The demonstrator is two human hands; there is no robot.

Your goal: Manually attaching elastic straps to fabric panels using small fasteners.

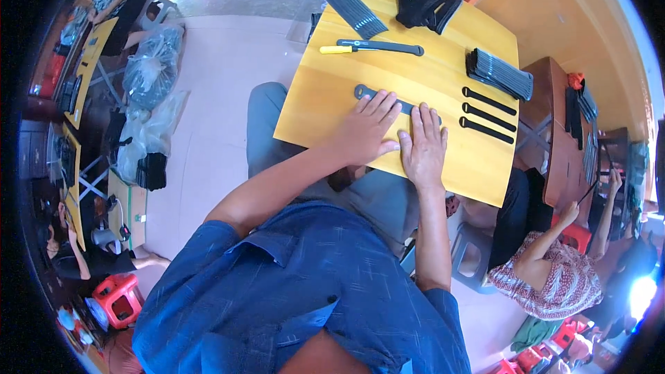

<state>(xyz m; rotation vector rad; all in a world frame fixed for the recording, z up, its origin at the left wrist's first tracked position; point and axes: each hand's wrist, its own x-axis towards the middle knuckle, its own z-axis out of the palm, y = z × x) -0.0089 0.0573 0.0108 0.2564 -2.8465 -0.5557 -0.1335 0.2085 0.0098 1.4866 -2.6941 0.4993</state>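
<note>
On the yellow tabletop (325,107) lies a dark grey strap (363,91) with a rounded, holed end, crosswise in front of me. My left hand (368,128) rests flat over its middle, fingers stretched out. Beside it, my right hand (424,151) presses its extended fingers on the strap's right part, which is mostly hidden beneath them. To the right, three black straps (489,117) with looped ends lie side by side. Farther off are a slim tool with a yellow handle (336,49) and another dark strap (398,48) next to it.
A fanned bundle of grey straps (352,8), a heap of black straps (419,3) and a banded stack (500,75) occupy the table's far and right parts. At right, a person in a patterned top (551,277) works by a brown table (560,138). Plastic bags (151,66) lie left.
</note>
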